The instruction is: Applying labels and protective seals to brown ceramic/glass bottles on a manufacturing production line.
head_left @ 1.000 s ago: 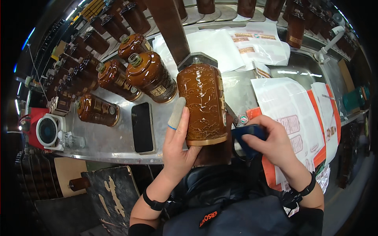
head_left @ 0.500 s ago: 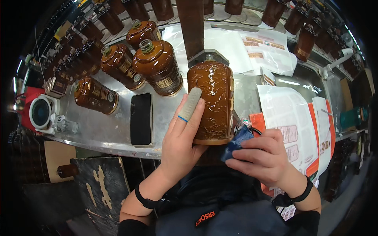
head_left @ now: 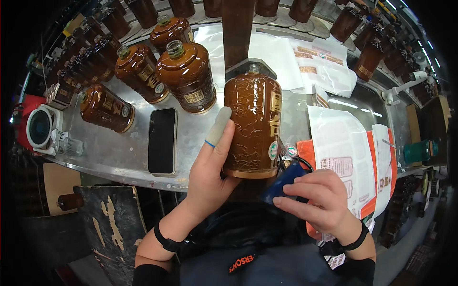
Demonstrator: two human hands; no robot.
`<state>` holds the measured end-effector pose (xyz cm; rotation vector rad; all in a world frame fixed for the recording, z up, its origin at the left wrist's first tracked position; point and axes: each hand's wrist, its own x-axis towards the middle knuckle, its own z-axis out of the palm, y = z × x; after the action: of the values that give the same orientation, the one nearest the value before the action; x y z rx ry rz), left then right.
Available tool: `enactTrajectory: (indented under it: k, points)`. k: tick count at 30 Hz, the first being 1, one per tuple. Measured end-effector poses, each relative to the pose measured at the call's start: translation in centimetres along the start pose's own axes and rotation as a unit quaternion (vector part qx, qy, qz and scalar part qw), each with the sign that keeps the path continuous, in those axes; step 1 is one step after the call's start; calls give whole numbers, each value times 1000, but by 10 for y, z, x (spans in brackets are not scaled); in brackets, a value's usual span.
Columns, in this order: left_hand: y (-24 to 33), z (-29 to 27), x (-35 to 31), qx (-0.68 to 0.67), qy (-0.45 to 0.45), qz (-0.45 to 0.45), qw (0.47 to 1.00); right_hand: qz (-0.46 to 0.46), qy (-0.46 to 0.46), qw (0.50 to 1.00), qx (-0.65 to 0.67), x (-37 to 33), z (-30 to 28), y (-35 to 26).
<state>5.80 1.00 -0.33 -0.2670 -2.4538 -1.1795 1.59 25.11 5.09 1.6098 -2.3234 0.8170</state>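
Observation:
A glossy brown glass bottle (head_left: 252, 126) with embossed sides stands at the near edge of the metal bench, its neck by a dark bracket. My left hand (head_left: 208, 164) grips it from the left, thumb low and fingers along the side; a knitted finger cover is on one finger. Raised gold lettering and a round green-and-white sticker show on the bottle's right side. Just right of its base, my right hand (head_left: 322, 198) pinches a flat blue pad (head_left: 285, 181), possibly folded cloth. The pad hides part of the bench edge.
Several similar brown bottles (head_left: 186, 78) stand to the left. A black phone (head_left: 162, 141) lies near the front edge. White printed sheets (head_left: 341, 152) cover an orange-red one at right. A brown post (head_left: 237, 33) rises behind the bottle; a teal jar (head_left: 420, 151) is far right.
The bottle has turned in my left hand, bringing gold lettering and the sticker into sight. The blue pad now looks flatter and sits slightly lower. The whole view has shifted a little.

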Motion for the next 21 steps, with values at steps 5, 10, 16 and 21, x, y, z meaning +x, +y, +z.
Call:
enactTrajectory:
  k: [5, 10, 16, 21]
  points:
    - [-9, 2, -6, -49, 0, -26, 998, 15, 26, 1000, -3, 11, 4, -2]
    - [-12, 5, -13, -104, -6, -53, 993, 35, -14, 999, -17, -1, -1, 0]
    - [11, -3, 1, -26, 7, -66, 997, -18, -10, 999, -27, 29, -2, -9]
    - [12, -1, 10, 18, 21, 52, 998, 52, -21, 997, -49, 5, 0, -4]
